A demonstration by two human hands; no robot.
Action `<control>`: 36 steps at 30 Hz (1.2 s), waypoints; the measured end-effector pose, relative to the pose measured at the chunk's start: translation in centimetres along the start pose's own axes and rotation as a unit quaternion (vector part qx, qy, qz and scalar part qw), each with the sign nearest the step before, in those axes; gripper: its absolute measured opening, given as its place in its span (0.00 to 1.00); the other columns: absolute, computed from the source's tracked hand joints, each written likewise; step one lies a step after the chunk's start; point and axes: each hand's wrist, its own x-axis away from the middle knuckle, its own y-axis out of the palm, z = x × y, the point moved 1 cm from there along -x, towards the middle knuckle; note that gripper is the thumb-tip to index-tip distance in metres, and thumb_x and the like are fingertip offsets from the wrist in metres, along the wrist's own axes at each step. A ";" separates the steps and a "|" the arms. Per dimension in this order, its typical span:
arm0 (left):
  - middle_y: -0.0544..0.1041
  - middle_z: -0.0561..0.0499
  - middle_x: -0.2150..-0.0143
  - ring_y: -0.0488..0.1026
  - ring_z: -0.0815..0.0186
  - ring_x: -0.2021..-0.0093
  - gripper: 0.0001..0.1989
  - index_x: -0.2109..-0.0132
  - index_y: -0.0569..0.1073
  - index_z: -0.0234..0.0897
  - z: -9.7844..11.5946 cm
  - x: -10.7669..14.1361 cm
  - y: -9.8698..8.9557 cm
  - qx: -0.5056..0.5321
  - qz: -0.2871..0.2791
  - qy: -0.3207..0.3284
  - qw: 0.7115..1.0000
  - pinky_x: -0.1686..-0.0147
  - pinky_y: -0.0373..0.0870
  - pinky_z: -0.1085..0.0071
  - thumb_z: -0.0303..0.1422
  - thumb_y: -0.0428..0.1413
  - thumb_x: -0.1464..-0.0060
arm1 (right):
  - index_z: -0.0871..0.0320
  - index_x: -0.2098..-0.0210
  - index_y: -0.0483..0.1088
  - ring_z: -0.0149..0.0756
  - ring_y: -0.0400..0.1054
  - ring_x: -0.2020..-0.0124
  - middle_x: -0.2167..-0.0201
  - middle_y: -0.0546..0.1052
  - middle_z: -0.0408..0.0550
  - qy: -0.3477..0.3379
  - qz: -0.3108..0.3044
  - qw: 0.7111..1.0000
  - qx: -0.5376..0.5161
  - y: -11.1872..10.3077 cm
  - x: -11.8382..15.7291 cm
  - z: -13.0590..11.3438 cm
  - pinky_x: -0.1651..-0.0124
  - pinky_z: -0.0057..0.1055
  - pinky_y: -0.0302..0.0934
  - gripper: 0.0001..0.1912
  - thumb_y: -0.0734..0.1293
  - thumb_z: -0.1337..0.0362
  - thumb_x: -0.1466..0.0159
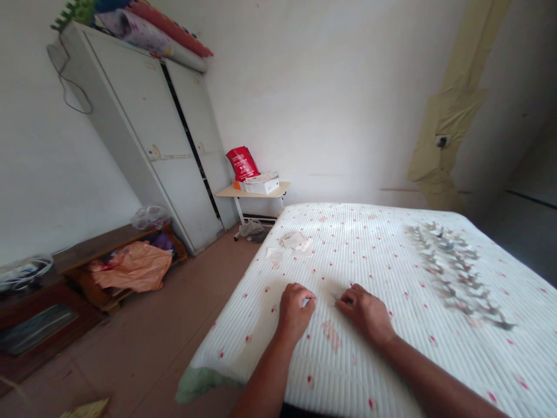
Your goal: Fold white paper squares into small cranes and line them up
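Note:
Both of my hands are low over a bed with a white ribbed cover (348, 255) patterned with small red marks. My left hand (296, 306) is closed, thumb against fingers; a small pale bluish patch shows at the pinch, too unclear to name. Just right of it, my right hand (364, 310) is closed in a pinch too, with a faint thin thing at its fingertips that I cannot make out. Farther right, several small grey, pointed figures (456, 264), like folded paper birds, stand in blurred rows. White paper sheets or packets (296, 241) lie beyond my left hand.
A small table (226, 191) by the wall bears a red bag (242, 164) and a white box (262, 186). Left of it stands a tall grey cabinet (130, 98). A low wooden unit (82, 249) with an orange plastic bag (133, 266) is across the floor.

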 end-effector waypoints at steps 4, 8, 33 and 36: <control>0.73 0.53 0.72 0.66 0.67 0.65 0.07 0.74 0.73 0.37 0.1 0.0 0.0 0.000 0.001 0.001 1.000 0.60 0.62 0.70 0.22 0.53 0.57 | 0.56 0.74 0.72 0.29 0.67 0.72 0.69 0.72 0.45 0.003 0.000 1.000 -0.005 0.0 0.0 -0.1 0.72 0.24 0.52 0.10 0.61 0.62 0.42; 0.73 0.53 0.72 0.66 0.67 0.65 0.06 0.74 0.73 0.37 0.1 0.0 0.0 -0.004 0.001 -0.002 1.000 0.60 0.62 0.70 0.22 0.53 0.56 | 0.56 0.75 0.72 0.29 0.67 0.72 0.70 0.72 0.44 0.001 0.007 1.000 -0.008 0.1 0.0 0.0 0.73 0.24 0.52 0.10 0.61 0.62 0.42; 0.73 0.52 0.72 0.67 0.67 0.65 0.06 0.74 0.73 0.36 0.4 0.0 -0.3 -0.009 -0.001 -0.001 1.000 0.60 0.62 0.70 0.22 0.53 0.57 | 0.56 0.75 0.71 0.28 0.66 0.73 0.71 0.72 0.43 0.009 0.005 1.000 -0.008 -0.1 0.1 -0.2 0.73 0.23 0.50 0.10 0.60 0.64 0.43; 0.73 0.52 0.72 0.67 0.67 0.65 0.07 0.74 0.73 0.36 0.4 0.0 -0.2 -0.012 -0.001 -0.003 1.000 0.60 0.62 0.70 0.22 0.53 0.57 | 0.56 0.76 0.71 0.28 0.66 0.74 0.72 0.72 0.43 0.014 0.013 1.000 -0.010 -0.1 0.0 0.1 0.73 0.23 0.50 0.11 0.60 0.63 0.43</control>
